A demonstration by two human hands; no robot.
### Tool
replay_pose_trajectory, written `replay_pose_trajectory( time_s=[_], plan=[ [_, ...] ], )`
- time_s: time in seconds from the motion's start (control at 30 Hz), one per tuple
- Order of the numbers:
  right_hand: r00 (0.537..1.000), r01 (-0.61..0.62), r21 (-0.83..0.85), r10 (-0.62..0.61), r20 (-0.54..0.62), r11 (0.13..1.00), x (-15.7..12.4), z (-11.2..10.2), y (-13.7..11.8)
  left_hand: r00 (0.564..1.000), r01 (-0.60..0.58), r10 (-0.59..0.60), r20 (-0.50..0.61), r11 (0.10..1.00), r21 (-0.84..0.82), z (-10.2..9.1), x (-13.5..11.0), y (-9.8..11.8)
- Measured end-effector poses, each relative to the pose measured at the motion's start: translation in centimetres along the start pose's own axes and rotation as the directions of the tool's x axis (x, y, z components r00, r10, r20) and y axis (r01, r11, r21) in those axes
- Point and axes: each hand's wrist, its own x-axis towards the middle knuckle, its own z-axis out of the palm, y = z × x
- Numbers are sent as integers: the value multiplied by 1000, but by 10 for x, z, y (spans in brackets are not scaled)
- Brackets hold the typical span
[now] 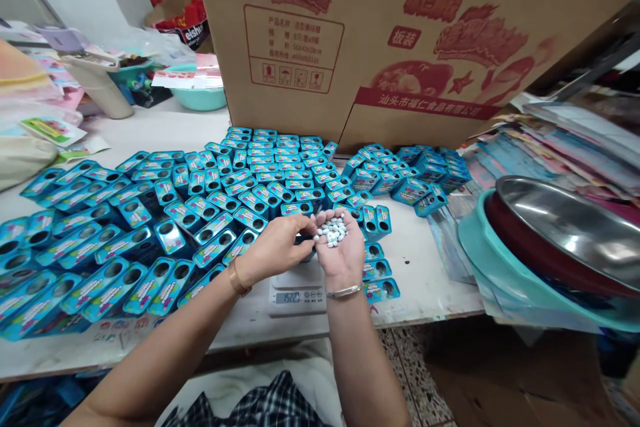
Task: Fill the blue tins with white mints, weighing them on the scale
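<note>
My right hand is cupped palm up, cradling a small heap of pale blue-white candies. Close beside it, my left hand has thumb and fingers bent together at the edge of that palm. A dark gap shows between them; what they pinch, if anything, I cannot make out. Beneath both hands sits a white digital scale, its display seeming to read 1522; its plate is mostly hidden. Around the hands stand many blue candy boxes with round dark openings on top. A few more boxes lie right of the scale.
A large cardboard carton stands behind the boxes. At the right edge, a steel bowl rests in a turquoise basin, near stacked printed sheets. Another turquoise bowl is at the back left. The white table's front edge runs below.
</note>
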Motion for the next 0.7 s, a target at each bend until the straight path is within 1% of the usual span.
replay_pose_trajectory(
  time_s=[0.1, 0.17, 0.3, 0.43, 0.53, 0.6, 0.7],
  plan=[
    [999, 32, -24, -32, -6, 999, 1, -1, -1, 999, -4, 5, 32, 999, -39, -2, 1, 2],
    [998, 65, -32, -65, 4, 997, 1, -2, 0, 999, -3, 5, 32, 999, -46, -1, 2, 4],
    [994, 107, -16, -106, 32, 994, 2, 1, 2, 1000, 16, -17, -26, 999, -34, 2, 6, 7],
    [994, 101, -6, -100, 42, 995, 0, 5, 4, 997, 56, -58, -56, 998, -35, 7, 8, 7],
    [992, 118, -21, -116, 47, 993, -2, 6, 5, 990, 80, -83, -112, 996, -27, 12, 8, 7],
    [990, 135, -32, -133, 45, 990, -4, 6, 5, 986, 75, -77, -150, 997, -19, 14, 7, 8],
    [991, 133, -41, -132, 28, 990, -5, 6, 5, 986, 46, -44, -162, 999, 12, 15, 5, 7]
  ],
)
